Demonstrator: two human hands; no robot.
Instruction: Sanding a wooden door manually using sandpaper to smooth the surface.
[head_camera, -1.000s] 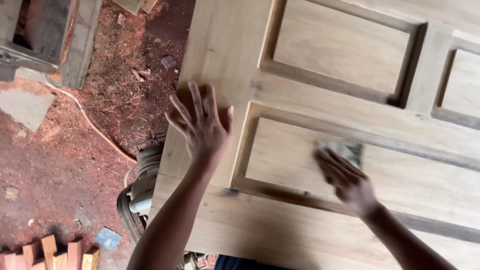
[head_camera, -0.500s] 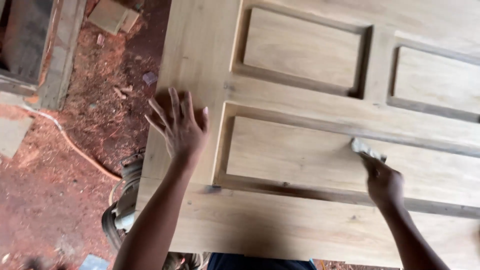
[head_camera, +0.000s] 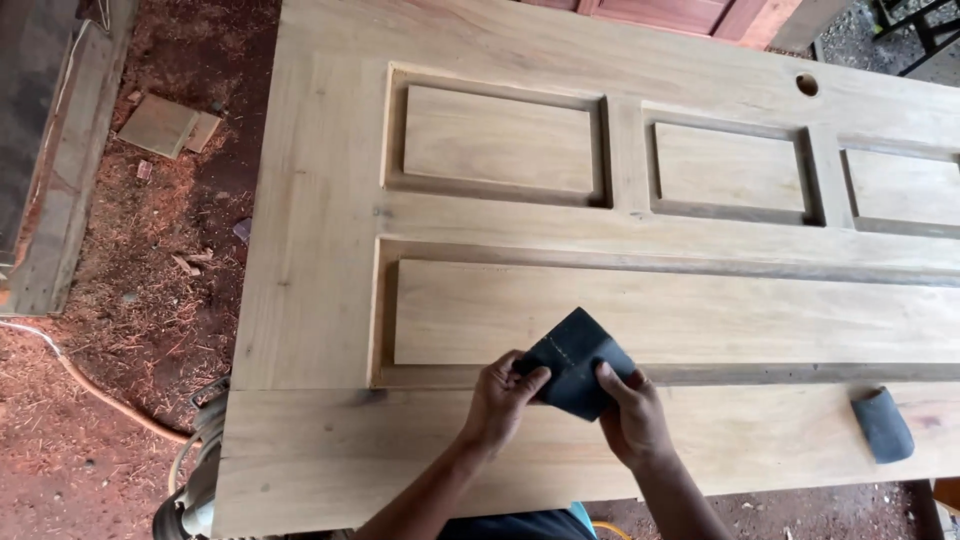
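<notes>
We pinch a dark folded sheet of sandpaper (head_camera: 576, 363) between our left hand (head_camera: 500, 400) and right hand (head_camera: 632, 418) above the pale wooden panelled door (head_camera: 320, 300), apparently refolding it; next comes pressing it flat to the wood.

Woodworking shop — unfinished door (head_camera: 330, 250) (sawdust floor (head_camera: 150, 300)).

Showing two bare forearms, sleeveless; left hand (head_camera: 500, 400) and right hand (head_camera: 632, 418) ungloved; wearing dark blue garment (head_camera: 520, 524) below.
</notes>
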